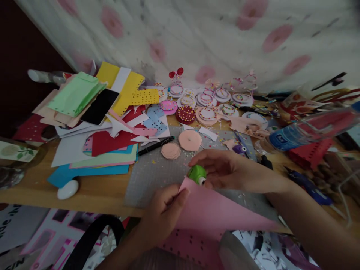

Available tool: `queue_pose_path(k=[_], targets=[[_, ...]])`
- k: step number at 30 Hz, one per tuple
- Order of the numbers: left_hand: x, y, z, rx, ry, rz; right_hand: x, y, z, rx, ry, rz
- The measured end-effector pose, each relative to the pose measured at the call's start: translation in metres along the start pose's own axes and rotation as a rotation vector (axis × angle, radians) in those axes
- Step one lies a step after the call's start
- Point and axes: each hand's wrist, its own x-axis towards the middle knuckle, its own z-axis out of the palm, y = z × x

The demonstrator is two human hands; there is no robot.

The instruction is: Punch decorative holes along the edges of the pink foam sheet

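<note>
— Since you're closest to the frames, what's nearest?
— Below the table edge: white paper scraps (253, 243) and a black strap (84, 245). Just above, left hand (168, 206) pinches a pink paper sheet (202, 212), thumb on top; its lower part is dotted with holes.
— Right hand?
— Right hand (222, 170), fingers curled around a green craft punch (197, 173), which is at the sheet's upper corner. Can't tell if paper is in the slot.
— Surface?
— Wooden table (112, 200), grey cutting mat (140, 189) under the hands. On the mat, peach paper circles (170, 151), a larger peach disc (190, 140), specks of confetti. Glue gun (308, 185) at right, white egg-shaped object (68, 189) at left by stacked colored papers (101, 170). Smartphone (100, 107) lies on papers, screen dark.
— Farther?
— Bead-trimmed paper discs (206, 98) clustered at the back. Behind them, white cloth (180, 48) with pink flowers covers the wall.
— Any writing?
— Printed sheet (19, 232), lower left: black letters, "GIN" legible, rest cut off or sideways. Clear plastic bottle (323, 129), right: blue label (281, 139) with white lettering, too blurred for a brand.
</note>
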Motion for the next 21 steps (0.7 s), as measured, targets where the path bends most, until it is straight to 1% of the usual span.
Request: queue_pose_path(k=[5,7,9,12,14,15,17,18,20,21], targets=[[-0.001,0.000,0.003,0.013,-0.025,0.001,-0.004,-0.005,0.002,-0.091,-0.021,0.001],[-0.003,0.001,0.003,0.049,-0.025,0.012,-0.008,-0.007,0.000,-0.085,0.028,-0.021],[-0.007,0.001,0.000,0.094,-0.052,0.026,-0.015,-0.007,-0.006,-0.073,0.143,-0.056],[-0.016,-0.001,-0.009,0.144,-0.178,0.024,-0.030,0.002,-0.024,-0.147,0.431,-0.095],[-0.021,-0.007,-0.015,0.165,-0.285,-0.021,-0.042,0.015,-0.041,-0.290,0.627,-0.093],[-0.023,-0.010,-0.018,0.167,-0.350,-0.042,-0.049,0.023,-0.051,-0.371,0.691,-0.073],[-0.023,-0.019,-0.020,0.162,-0.495,-0.057,-0.061,0.039,-0.069,-0.530,0.795,-0.063],[-0.023,-0.023,-0.020,0.161,-0.559,-0.049,-0.067,0.046,-0.077,-0.594,0.823,-0.057],[-0.024,-0.031,-0.014,0.173,-0.641,-0.008,-0.078,0.056,-0.090,-0.690,0.868,-0.039],[-0.025,-0.035,-0.009,0.184,-0.661,0.018,-0.083,0.058,-0.095,-0.710,0.857,-0.029]])
